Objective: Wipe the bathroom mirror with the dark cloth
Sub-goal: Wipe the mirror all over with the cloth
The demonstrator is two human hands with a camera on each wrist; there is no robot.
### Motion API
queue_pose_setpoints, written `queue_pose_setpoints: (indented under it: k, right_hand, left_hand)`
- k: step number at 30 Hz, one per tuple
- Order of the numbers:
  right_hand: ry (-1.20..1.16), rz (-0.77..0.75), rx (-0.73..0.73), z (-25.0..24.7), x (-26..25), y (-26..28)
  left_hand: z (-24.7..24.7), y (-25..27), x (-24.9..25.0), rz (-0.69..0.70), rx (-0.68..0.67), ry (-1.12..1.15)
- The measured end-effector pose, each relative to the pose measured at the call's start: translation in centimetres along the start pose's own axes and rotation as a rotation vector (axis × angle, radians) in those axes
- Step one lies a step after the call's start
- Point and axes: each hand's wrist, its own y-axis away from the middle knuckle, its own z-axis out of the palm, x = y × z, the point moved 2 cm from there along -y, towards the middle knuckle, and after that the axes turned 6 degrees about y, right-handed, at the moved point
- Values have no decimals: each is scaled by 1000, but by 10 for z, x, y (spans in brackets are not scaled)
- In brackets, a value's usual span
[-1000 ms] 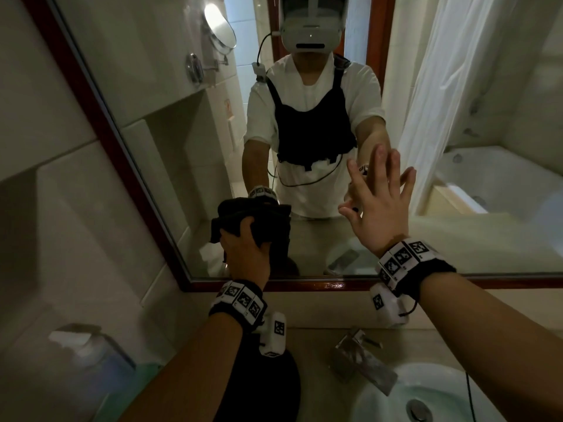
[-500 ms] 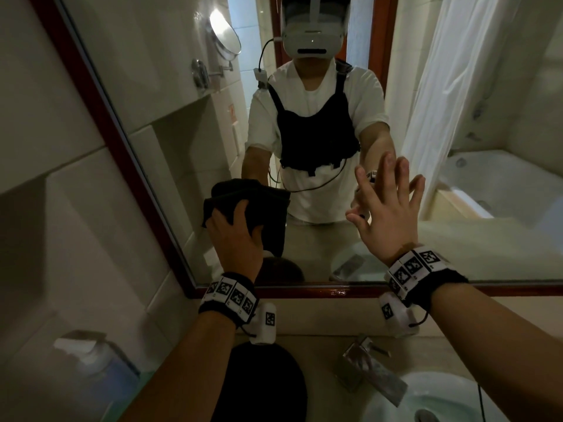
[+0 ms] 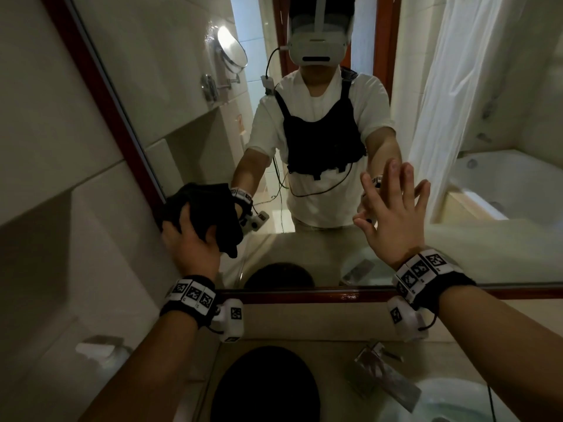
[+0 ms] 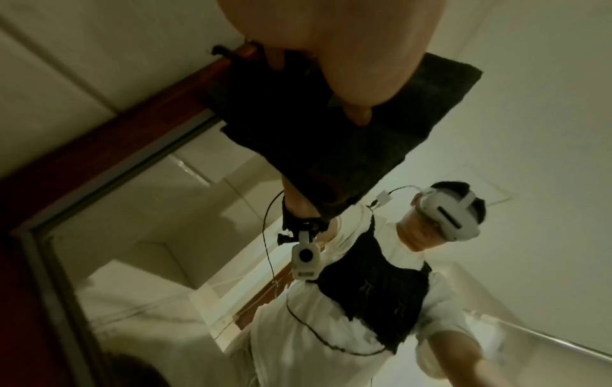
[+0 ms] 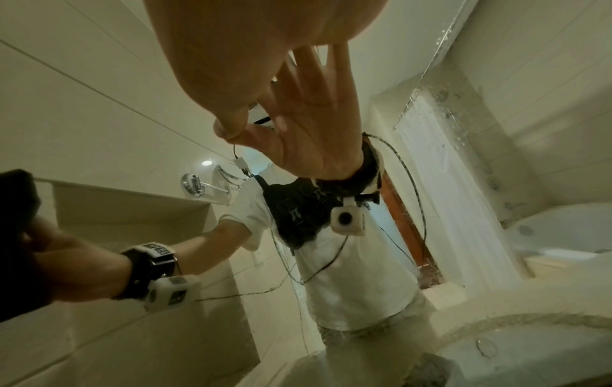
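Note:
The mirror [image 3: 195,95] has a dark red wooden frame [image 3: 304,295]. My left hand [image 3: 190,242] grips the bunched dark cloth [image 3: 210,208] and presses it on the glass by the frame's left edge. In the left wrist view the cloth [image 4: 348,125] overlaps the frame [image 4: 116,125], with my left hand's [image 4: 314,39] fingers curled into it. My right hand [image 3: 393,208] is flat on the glass to the right, fingers spread and empty. In the right wrist view my right hand [image 5: 248,52] meets its reflection; my left hand [image 5: 72,261] and the cloth [image 5: 13,199] are at the left edge.
Below the mirror runs a counter with a chrome faucet [image 3: 387,382], a white basin [image 3: 457,400] at the lower right and a dark round object [image 3: 265,385] in the middle. A pale dispenser [image 3: 100,348] stands by the tiled left wall [image 3: 61,178].
My left hand has slid the cloth up and to the left across the glass, as far as the frame's left edge. My right hand stays flat on the mirror.

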Motion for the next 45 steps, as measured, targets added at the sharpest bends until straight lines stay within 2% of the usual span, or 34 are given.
queue_pose_setpoints:
  k: [4, 9, 17, 25, 31, 35, 38, 40, 45]
  right_hand:
    - [2, -6, -8, 2, 0, 1]
    - [-10, 1, -8, 4, -1, 2]
    - [-2, 13, -15, 3, -2, 2]
    - [5, -4, -12, 5, -2, 2]
    - [12, 3, 15, 6, -5, 1]
    - [17, 5, 11, 7, -6, 0]
    - [9, -1, 16, 8, -6, 0]
    - [7, 0, 22, 8, -6, 0]
    - [10, 7, -10, 6, -4, 0]
  left_hand:
    - [3, 3, 2, 20, 10, -6]
    - [7, 16, -1, 70, -61, -72]
    - [8, 11, 3, 21, -123, -207]
    - [5, -12, 8, 108, -58, -160]
    - [15, -13, 41, 76, -82, -249]
    - [36, 8, 93, 281, -93, -253]
    - [51, 31, 127, 345, -150, -258]
    - [55, 37, 132, 364, -188, -273]
    - [50, 30, 116, 432, -177, -279]
